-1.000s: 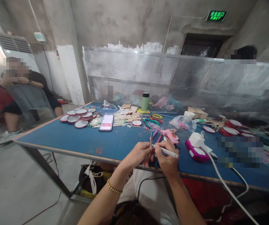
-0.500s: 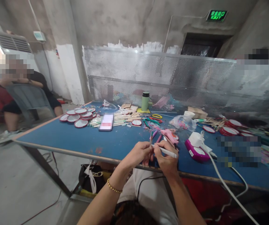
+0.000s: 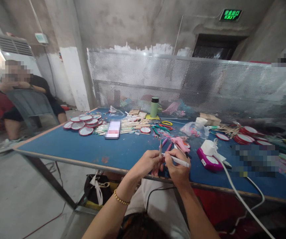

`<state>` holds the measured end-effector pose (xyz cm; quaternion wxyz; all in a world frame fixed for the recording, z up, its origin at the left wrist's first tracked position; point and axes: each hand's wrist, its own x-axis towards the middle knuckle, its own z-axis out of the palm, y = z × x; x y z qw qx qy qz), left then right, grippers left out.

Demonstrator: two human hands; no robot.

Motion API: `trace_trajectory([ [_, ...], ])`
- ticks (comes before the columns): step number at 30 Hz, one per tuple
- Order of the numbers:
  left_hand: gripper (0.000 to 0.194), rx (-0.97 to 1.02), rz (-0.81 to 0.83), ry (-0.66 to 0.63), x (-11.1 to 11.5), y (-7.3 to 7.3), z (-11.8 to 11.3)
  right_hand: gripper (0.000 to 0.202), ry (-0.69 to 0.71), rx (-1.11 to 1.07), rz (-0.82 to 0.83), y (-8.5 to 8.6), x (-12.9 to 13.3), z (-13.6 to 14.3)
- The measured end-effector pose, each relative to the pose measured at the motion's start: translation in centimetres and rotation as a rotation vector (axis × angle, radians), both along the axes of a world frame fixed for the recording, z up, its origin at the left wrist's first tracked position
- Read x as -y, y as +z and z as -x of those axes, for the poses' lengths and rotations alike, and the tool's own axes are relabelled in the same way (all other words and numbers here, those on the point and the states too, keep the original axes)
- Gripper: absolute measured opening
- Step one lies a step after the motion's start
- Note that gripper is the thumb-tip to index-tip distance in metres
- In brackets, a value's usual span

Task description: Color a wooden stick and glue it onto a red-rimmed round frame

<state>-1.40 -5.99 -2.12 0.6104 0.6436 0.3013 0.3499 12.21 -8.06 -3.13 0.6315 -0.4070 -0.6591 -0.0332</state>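
Note:
My left hand (image 3: pixel 151 161), at the table's front edge, is closed on a thin flat stick (image 3: pixel 160 148) that stands upright out of the fingers. In my right hand (image 3: pixel 179 171) is a white pen (image 3: pixel 182 162), its front end pointing left at the stick. Whether the pen tip touches the stick is hidden by the fingers. Just beyond my hands lie a pink glue gun (image 3: pixel 181 144) and purple-handled tools (image 3: pixel 164 143). A purple power strip (image 3: pixel 209 162) with a white plug (image 3: pixel 207 147) sits to the right of my right hand.
Round white discs with red rims (image 3: pixel 77 125) are piled at the left of the blue table (image 3: pixel 78 149). A phone (image 3: pixel 113 129), wooden sticks (image 3: pixel 139 124), pliers (image 3: pixel 166 127), a green bottle (image 3: pixel 154 108) and a bag of bits (image 3: pixel 195 130) lie farther back. A white cable (image 3: pixel 235 191) crosses the right side.
My hands stay nearly where they were, with the pen and stick still held. At the far right, a person behind the perforated screen has moved farther right.

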Motion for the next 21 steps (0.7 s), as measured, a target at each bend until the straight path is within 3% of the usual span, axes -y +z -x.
trace_trajectory([
  [21,0.047,0.017,-0.023,-0.011,-0.09,-0.24,0.05,0.019,0.001,0.033,-0.027,0.06,-0.02,-0.04],
])
